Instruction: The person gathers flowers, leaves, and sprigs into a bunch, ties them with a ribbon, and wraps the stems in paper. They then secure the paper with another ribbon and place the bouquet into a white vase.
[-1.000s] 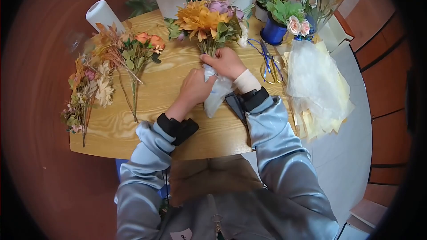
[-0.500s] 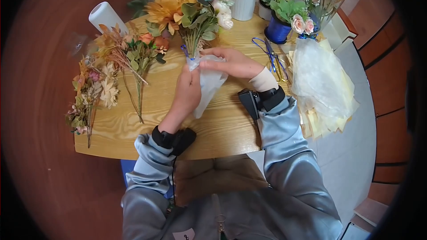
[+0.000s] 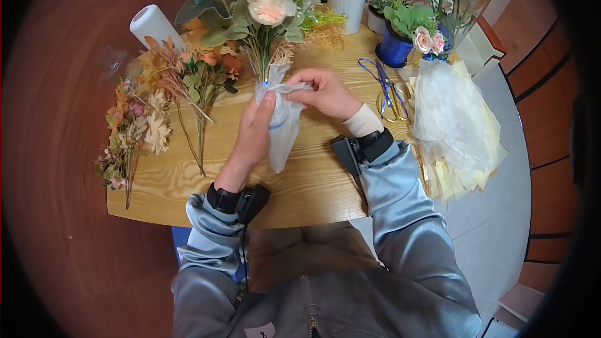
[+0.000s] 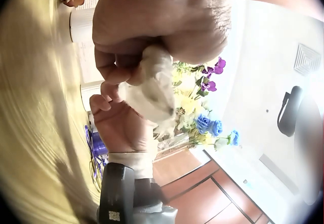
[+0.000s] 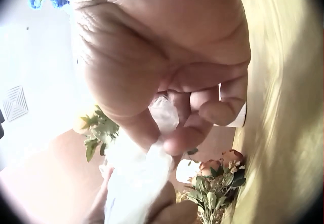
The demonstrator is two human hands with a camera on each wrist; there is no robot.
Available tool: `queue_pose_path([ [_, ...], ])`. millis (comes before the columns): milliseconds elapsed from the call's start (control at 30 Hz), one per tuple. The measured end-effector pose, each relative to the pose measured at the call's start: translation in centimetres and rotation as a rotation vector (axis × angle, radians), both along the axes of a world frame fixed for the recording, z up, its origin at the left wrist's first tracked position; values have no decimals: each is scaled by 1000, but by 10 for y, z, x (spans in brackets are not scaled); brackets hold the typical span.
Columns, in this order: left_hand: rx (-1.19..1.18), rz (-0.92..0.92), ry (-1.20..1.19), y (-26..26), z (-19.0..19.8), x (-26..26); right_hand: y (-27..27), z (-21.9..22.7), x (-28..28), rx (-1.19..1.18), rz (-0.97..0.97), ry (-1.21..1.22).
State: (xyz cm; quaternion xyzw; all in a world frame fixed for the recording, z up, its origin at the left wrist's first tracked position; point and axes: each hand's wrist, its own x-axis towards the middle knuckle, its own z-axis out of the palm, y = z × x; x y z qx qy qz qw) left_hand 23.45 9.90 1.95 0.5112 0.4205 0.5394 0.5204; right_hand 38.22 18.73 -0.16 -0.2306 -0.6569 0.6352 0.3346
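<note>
i see my left hand [image 3: 255, 130] gripping the bouquet's white wrap [image 3: 280, 126] at table [image 3: 313, 181] centre, right hand [image 3: 323, 92] pinching its top, blooms [image 3: 260, 0] at twelve o'clock, loose stems [image 3: 164, 94] at nine

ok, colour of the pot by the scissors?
Deep blue pot, clearest in the head view.
</note>
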Motion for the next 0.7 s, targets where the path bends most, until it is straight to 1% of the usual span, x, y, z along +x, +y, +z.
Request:
queue_pose_path([
  [67, 54, 32, 57, 4, -6, -2, -3, 2, -3, 26, -36, 12],
  [133, 60, 34, 18, 3, -4, -2, -7, 9, -3, 126, -209, 39],
  [167, 66, 39, -19, 3, -1, -1, -9, 14, -1, 133, -203, 41],
  [200, 74, 49, -18, 5, -3, -3, -9, 20, 3, 205, -278, 32],
  [233, 108, 107, 11, 7, -6, -4, -9, 23, 5, 278, -352, 25],
  [267, 141, 166, 39, 9, -8, -6, -8, 23, 5, 285, -341, 29],
  [300, 150, 177, 39, 10, -10, -8, -7, 21, 5, 295, -403, 119],
  [333, 222, 253, 168, 10, -10, -10, -9, 24, 2, 302, -466, 209],
  [367, 292, 327, 298, 11, -10, -11, -13, 27, 0, 365, -458, 188],
  [400, 294, 334, 298, 11, -10, -12, -20, 29, -3, 368, -451, 190],
  [467, 294, 365, 309, 11, -11, -13, -36, 37, -10, 607, -317, 138],
  [500, 294, 366, 310, 11, -10, -12, -41, 41, -14, 641, -307, 82],
  [533, 297, 365, 275, 11, -8, -10, -44, 37, -19, 639, -307, 83],
  [600, 302, 363, 242, 12, -8, -11, -47, 26, -30, 518, -327, 98],
  [633, 239, 307, 153, 13, -10, -13, -50, 24, -33, 462, -350, 94],
  [667, 177, 251, 64, 15, -12, -14, -51, 22, -35, 464, -351, 95],
  [700, 180, 250, 65, 16, -13, -14, -52, 21, -37, 414, -366, 112],
])
